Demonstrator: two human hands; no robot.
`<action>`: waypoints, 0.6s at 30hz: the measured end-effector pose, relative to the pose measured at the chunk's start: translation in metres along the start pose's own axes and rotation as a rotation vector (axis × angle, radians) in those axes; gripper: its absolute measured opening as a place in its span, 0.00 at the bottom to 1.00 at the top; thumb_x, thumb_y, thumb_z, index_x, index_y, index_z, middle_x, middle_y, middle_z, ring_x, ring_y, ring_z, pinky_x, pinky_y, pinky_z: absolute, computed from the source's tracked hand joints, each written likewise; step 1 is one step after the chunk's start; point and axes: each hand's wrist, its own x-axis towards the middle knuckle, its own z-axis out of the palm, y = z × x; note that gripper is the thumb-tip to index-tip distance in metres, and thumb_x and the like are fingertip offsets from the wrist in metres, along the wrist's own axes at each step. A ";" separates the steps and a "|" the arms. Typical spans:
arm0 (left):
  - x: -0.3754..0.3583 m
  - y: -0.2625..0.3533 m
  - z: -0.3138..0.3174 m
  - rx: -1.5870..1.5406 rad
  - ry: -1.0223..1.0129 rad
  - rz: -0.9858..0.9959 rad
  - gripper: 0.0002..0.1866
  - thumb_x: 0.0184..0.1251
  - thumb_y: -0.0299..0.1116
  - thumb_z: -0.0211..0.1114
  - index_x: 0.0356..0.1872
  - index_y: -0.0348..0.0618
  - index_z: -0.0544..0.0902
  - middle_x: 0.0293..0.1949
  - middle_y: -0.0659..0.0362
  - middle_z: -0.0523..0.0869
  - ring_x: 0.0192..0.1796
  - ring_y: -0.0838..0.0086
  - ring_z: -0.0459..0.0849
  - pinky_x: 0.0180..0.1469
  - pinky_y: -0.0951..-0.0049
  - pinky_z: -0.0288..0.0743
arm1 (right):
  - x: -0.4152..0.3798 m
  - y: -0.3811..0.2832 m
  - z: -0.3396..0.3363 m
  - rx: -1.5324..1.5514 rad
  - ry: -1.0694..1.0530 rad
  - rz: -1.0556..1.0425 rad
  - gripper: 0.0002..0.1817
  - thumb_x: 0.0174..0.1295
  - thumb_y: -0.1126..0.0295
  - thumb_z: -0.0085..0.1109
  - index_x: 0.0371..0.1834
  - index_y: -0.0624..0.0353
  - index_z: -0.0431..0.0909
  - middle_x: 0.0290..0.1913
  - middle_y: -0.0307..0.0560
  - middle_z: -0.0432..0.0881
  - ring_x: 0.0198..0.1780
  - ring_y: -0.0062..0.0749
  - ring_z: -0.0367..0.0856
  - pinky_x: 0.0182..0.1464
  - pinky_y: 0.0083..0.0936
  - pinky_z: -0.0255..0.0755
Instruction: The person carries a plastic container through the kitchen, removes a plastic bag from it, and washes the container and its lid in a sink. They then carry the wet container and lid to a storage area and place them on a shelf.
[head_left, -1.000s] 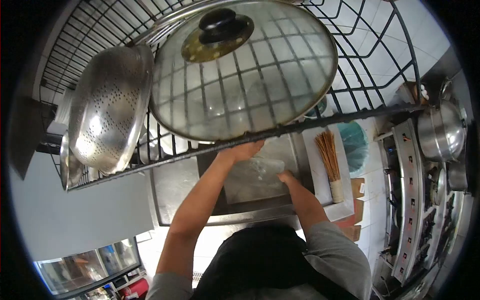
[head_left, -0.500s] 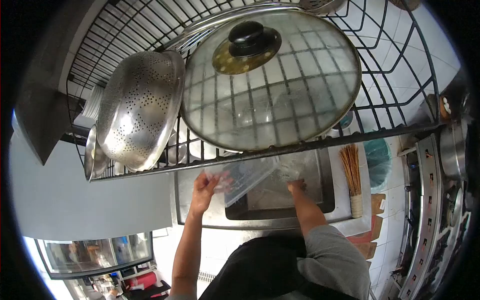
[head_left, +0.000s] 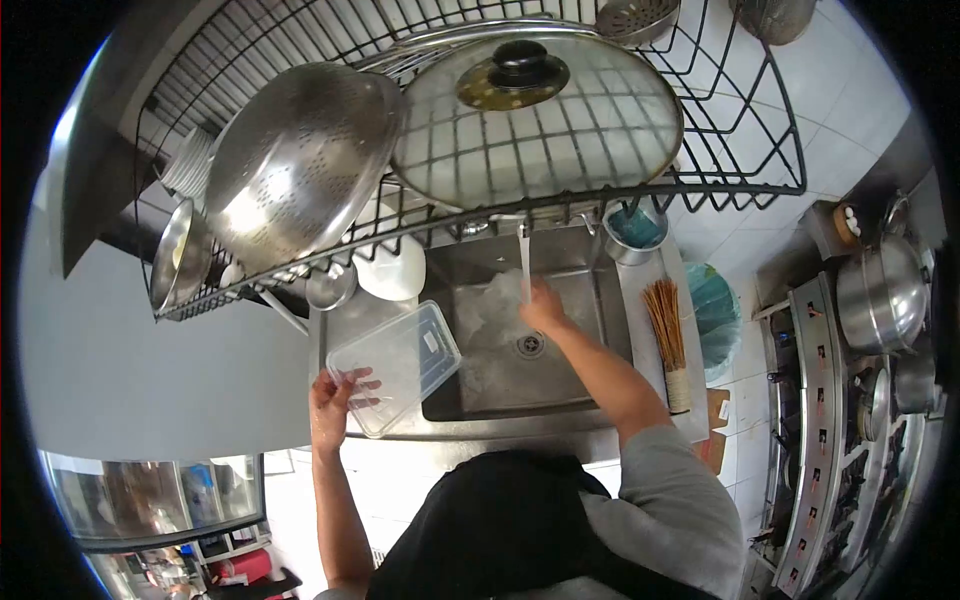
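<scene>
My left hand (head_left: 332,405) grips the left edge of a clear rectangular plastic lid (head_left: 395,370), and its fingers show through the plastic. The lid is tilted over the counter left of the sink and overlaps the sink's left rim in this view. Over the steel sink (head_left: 585,380), my right hand (head_left: 543,308) is closed at the lower end of a white water stream (head_left: 525,255) under the tap. Whatever is inside its fingers is hidden. Splashed water spreads over the basin left of this hand, and the round drain (head_left: 530,345) shows just below it.
Overhead, a black wire rack (head_left: 735,190) carries a colander (head_left: 300,150) and a large glass lid (head_left: 540,140). A white jug (head_left: 392,268) stands behind the sink's left side. On the right are a stick brush (head_left: 665,335), a metal pot (head_left: 634,235) and a stove (head_left: 808,400).
The plastic lid has moved left and down with my left hand, away from the basin. My right hand has shifted left and up to the stream. The camera view has tilted.
</scene>
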 end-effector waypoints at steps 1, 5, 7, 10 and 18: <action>-0.004 0.007 -0.001 -0.026 0.022 -0.006 0.14 0.74 0.33 0.58 0.51 0.32 0.74 0.44 0.44 0.86 0.40 0.57 0.89 0.34 0.61 0.87 | 0.006 -0.015 -0.018 -0.111 0.050 -0.160 0.29 0.53 0.73 0.60 0.61 0.62 0.68 0.50 0.63 0.78 0.55 0.60 0.76 0.58 0.49 0.70; -0.014 0.003 -0.021 -0.067 0.060 0.054 0.16 0.74 0.34 0.58 0.55 0.33 0.73 0.45 0.43 0.85 0.41 0.58 0.89 0.36 0.63 0.87 | 0.015 -0.066 -0.072 -0.303 0.247 -0.575 0.29 0.52 0.78 0.56 0.62 0.59 0.68 0.53 0.58 0.75 0.59 0.56 0.73 0.63 0.51 0.65; -0.021 0.001 -0.028 -0.094 0.078 0.075 0.16 0.74 0.35 0.58 0.55 0.33 0.73 0.46 0.43 0.85 0.41 0.58 0.89 0.36 0.63 0.87 | 0.009 -0.081 -0.098 -0.382 0.190 -0.628 0.28 0.56 0.76 0.54 0.64 0.57 0.68 0.55 0.58 0.75 0.60 0.55 0.73 0.63 0.51 0.65; -0.029 0.001 -0.034 -0.154 0.112 0.080 0.14 0.74 0.33 0.57 0.52 0.32 0.74 0.46 0.43 0.85 0.42 0.58 0.88 0.37 0.63 0.87 | 0.002 -0.085 -0.119 -0.368 0.118 -0.572 0.27 0.60 0.76 0.51 0.66 0.55 0.68 0.59 0.56 0.75 0.60 0.56 0.72 0.63 0.48 0.65; -0.027 -0.021 -0.044 -0.225 0.098 0.056 0.11 0.74 0.31 0.56 0.49 0.33 0.75 0.46 0.44 0.85 0.43 0.57 0.88 0.37 0.62 0.86 | -0.064 -0.008 -0.112 0.090 0.183 0.335 0.29 0.60 0.74 0.52 0.68 0.58 0.66 0.61 0.61 0.75 0.61 0.56 0.75 0.62 0.42 0.69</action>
